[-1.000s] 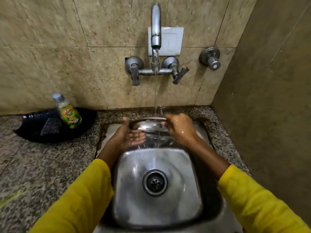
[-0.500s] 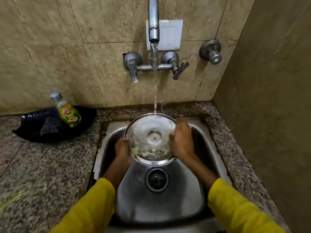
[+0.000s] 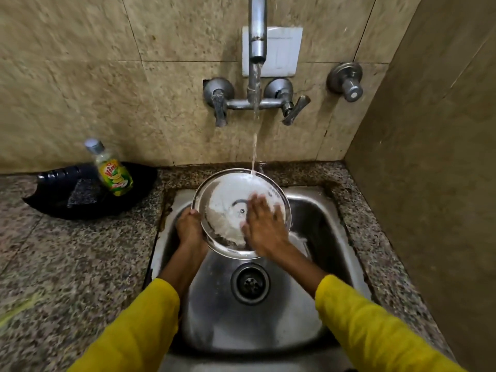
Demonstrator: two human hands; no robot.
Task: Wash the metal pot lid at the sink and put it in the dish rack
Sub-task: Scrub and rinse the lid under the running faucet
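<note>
Lid (image 3: 228, 210) of thin shiny steel, round and shallow, sits tilted above the sink (image 3: 316, 218), its inner face toward me. My left hand (image 3: 189, 228) clamps its left rim; my right hand (image 3: 261, 226) lies flat across the wet, soapy inside, fingers spread, and is the nearer to the centre rivet. Beyond, water from the tap (image 3: 257, 30) strikes the lid's far edge. No dish rack shows.

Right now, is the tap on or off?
On. A stream of water falls from the tap spout onto the upper rim of the metal pot lid held over the sink.
</note>
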